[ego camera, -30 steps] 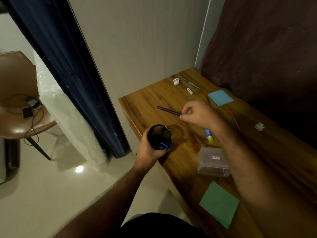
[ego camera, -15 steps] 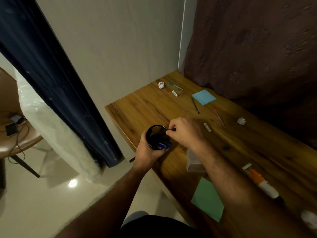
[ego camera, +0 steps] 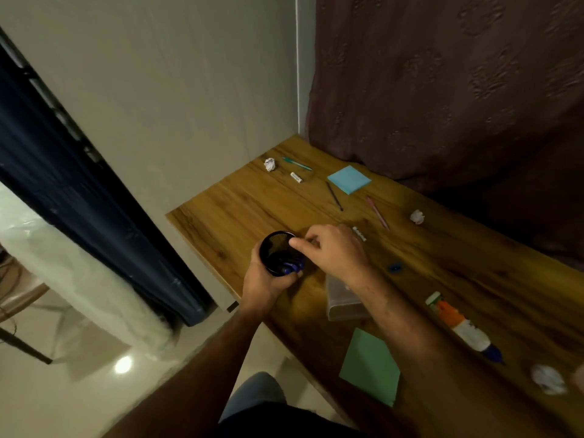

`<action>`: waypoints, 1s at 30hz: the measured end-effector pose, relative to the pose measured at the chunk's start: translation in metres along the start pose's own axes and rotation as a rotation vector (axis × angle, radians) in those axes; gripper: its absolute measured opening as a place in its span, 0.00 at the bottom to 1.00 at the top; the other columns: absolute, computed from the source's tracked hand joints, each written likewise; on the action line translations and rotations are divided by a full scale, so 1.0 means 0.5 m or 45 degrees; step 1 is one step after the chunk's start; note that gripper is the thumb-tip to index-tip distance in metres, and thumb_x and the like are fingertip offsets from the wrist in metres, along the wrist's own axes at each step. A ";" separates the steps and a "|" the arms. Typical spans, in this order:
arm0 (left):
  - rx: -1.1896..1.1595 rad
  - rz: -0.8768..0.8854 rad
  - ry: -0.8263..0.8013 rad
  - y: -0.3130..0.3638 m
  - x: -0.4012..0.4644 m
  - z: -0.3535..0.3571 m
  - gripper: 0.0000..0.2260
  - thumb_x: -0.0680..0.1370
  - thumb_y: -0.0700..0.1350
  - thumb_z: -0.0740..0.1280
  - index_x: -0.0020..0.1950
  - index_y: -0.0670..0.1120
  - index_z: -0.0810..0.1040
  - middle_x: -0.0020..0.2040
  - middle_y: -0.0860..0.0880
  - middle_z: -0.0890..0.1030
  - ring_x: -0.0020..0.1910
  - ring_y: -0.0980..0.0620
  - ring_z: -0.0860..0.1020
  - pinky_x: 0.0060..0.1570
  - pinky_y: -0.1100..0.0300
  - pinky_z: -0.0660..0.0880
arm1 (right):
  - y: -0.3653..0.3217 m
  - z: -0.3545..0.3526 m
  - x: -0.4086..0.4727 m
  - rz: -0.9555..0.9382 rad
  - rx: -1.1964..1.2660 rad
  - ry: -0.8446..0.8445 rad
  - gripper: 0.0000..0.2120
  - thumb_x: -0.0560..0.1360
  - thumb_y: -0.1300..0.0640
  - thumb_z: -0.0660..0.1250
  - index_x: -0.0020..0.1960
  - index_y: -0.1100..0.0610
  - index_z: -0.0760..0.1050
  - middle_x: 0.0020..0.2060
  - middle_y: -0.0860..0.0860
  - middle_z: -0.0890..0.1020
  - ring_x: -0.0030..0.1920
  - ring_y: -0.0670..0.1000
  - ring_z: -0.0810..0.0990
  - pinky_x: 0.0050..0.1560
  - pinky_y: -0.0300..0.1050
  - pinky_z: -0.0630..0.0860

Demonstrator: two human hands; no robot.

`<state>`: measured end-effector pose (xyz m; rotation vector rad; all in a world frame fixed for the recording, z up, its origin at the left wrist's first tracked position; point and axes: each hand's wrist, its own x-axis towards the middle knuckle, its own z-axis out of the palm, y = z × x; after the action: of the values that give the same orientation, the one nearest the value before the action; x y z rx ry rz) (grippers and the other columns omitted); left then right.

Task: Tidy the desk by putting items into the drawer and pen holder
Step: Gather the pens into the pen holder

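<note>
Black mesh pen holder (ego camera: 278,251) gripped by left hand (ego camera: 264,281) at centre frame, steadied off tabletop (ego camera: 240,203) edge; right hand (ego camera: 333,251) fingers (ego camera: 298,243) loosely curled over rim, seemingly empty.

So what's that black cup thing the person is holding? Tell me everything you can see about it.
The pen holder is a round black cup, apparently of fine metal mesh, with its open mouth tipped toward the camera. Blue pen ends show against its near rim. The left hand grips it from below at the near left edge of the wooden desk. The right hand hovers at its rim, fingers curled; whether they pinch anything is unclear.
</note>
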<state>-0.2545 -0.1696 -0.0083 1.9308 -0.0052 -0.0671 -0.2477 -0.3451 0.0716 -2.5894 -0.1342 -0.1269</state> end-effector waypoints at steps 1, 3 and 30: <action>-0.007 -0.014 -0.011 -0.001 0.008 0.002 0.45 0.59 0.57 0.80 0.70 0.56 0.60 0.56 0.66 0.74 0.55 0.73 0.73 0.48 0.80 0.68 | 0.010 -0.007 0.003 0.027 0.027 0.020 0.23 0.73 0.32 0.60 0.47 0.50 0.80 0.36 0.44 0.80 0.38 0.46 0.78 0.34 0.41 0.71; -0.003 -0.038 -0.018 0.001 0.029 0.010 0.45 0.61 0.54 0.81 0.71 0.53 0.60 0.59 0.63 0.74 0.59 0.65 0.73 0.53 0.74 0.68 | 0.035 -0.023 0.011 0.099 0.042 0.057 0.21 0.74 0.34 0.62 0.46 0.50 0.80 0.35 0.43 0.79 0.38 0.46 0.78 0.34 0.42 0.72; 0.008 0.001 -0.385 -0.010 0.412 0.033 0.42 0.61 0.49 0.82 0.69 0.49 0.64 0.65 0.54 0.73 0.60 0.58 0.70 0.52 0.68 0.70 | 0.319 0.020 0.186 1.107 -0.329 -0.022 0.12 0.78 0.58 0.61 0.59 0.57 0.78 0.55 0.58 0.80 0.56 0.60 0.79 0.51 0.48 0.76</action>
<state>-0.0498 -0.1908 -0.0280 1.9106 -0.2081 -0.3579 -0.1354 -0.4689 -0.0080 -2.6511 1.0456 0.2094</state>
